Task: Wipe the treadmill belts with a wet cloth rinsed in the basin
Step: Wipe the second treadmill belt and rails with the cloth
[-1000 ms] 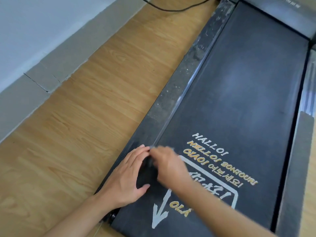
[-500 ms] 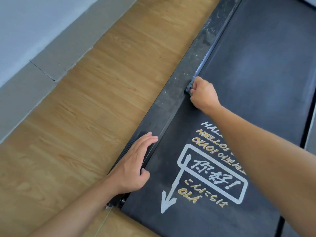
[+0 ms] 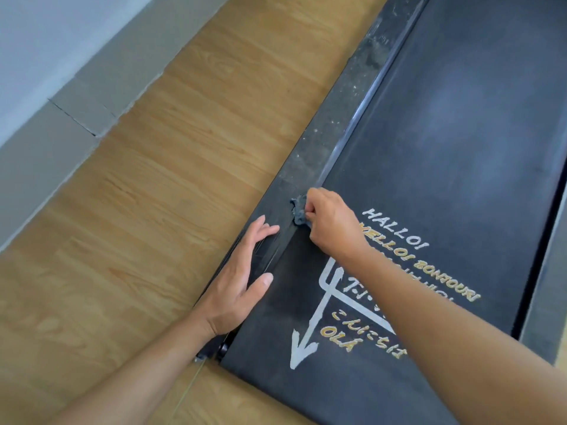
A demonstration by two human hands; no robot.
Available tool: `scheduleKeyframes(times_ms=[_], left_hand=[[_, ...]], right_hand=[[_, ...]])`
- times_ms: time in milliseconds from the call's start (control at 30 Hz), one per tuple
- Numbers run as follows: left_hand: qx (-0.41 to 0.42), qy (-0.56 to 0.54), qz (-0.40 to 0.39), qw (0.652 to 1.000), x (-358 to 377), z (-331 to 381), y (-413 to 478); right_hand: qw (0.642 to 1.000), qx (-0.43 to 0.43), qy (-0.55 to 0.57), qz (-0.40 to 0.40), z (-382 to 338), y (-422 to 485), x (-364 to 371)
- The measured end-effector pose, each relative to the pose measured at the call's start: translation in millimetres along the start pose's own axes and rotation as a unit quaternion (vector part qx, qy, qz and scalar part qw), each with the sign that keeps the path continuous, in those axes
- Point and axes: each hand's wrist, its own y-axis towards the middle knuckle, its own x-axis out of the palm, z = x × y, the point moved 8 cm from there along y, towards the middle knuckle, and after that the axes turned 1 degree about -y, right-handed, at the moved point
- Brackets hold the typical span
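Grey cloth (image 3: pixel 299 211) x1, hands (image 3: pixel 236 289) (image 3: pixel 334 228) x2

The rail (image 3: pixel 337 118) runs along the left edge of the belt (image 3: pixel 445 148); the floor (image 3: pixel 184 179) lies left of that. At the belt's left edge the right hand (image 3: pixel 331 225) holds the cloth (image 3: pixel 299 210). The left hand (image 3: pixel 236 286) rests on the rail, nearer.

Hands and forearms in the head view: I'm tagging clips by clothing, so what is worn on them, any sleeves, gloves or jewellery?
Nothing worn shows. The left hand and right hand are bare, with no gloves, rings or watch visible. The left forearm and right forearm are uncovered down to the frame's lower edge; no sleeve or cuff comes into view.
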Motion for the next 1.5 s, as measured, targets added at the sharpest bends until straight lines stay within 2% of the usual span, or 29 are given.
scheduleKeyframes(times_ms=[100,167,300,433,500,600,667,733,800,867,1000,1067,1167,1267,1367,1433,1500], left_hand=[[0.000,-0.001,0.001,1.000,-1,-3,0],[-0.007,-0.014,0.005,1.000,-1,-6,-1],[-0.008,-0.055,0.011,0.998,-2,-10,0],[0.006,-0.056,0.021,0.998,-2,-9,-3],[0.013,-0.035,0.014,0.999,0,-9,-4],[0.034,0.025,-0.008,0.999,6,-9,-3],[0.044,0.072,-0.019,0.996,9,-7,-3],[0.048,0.124,-0.018,0.991,12,-5,-3],[0.054,0.173,-0.029,0.983,19,-1,-1],[0.075,0.220,-0.051,0.971,27,-1,-1],[0.140,0.285,-0.076,0.945,41,-1,-1],[0.176,0.289,-0.083,0.937,55,6,-4],[0.169,0.276,-0.095,0.941,75,13,-4],[0.111,0.263,-0.081,0.955,77,6,-7],[0.099,0.276,-0.088,0.952,78,3,-8],[0.100,0.290,-0.106,0.946,80,4,-7],[0.083,0.281,-0.121,0.948,82,4,-7]], right_hand=[[1.000,0.015,0.007,0.023,-2,6,-5],[0.999,0.013,0.014,0.038,-16,-28,17],[0.995,-0.089,0.040,-0.030,-79,-123,79],[0.987,-0.155,0.031,-0.039,-84,-131,76],[0.992,-0.121,0.022,-0.014,-59,-107,53],[0.998,0.042,0.015,0.047,28,-54,-3],[0.986,0.148,0.009,0.075,93,-29,-42],[0.973,0.202,0.038,0.101,127,-17,-66],[0.970,0.207,0.062,0.110,122,-23,-64],[0.974,0.176,0.107,0.098,86,-54,-37],[0.989,0.088,0.109,0.039,1,-190,50],[0.990,0.082,0.108,0.023,-11,-235,71],[0.978,0.157,0.124,0.063,19,-215,59],[0.958,0.230,0.119,0.120,75,-170,16],[0.932,0.294,0.122,0.172,140,-130,-34],[0.930,0.292,0.139,0.174,152,-135,-38],[0.929,0.297,0.157,0.154,134,-190,-7]])
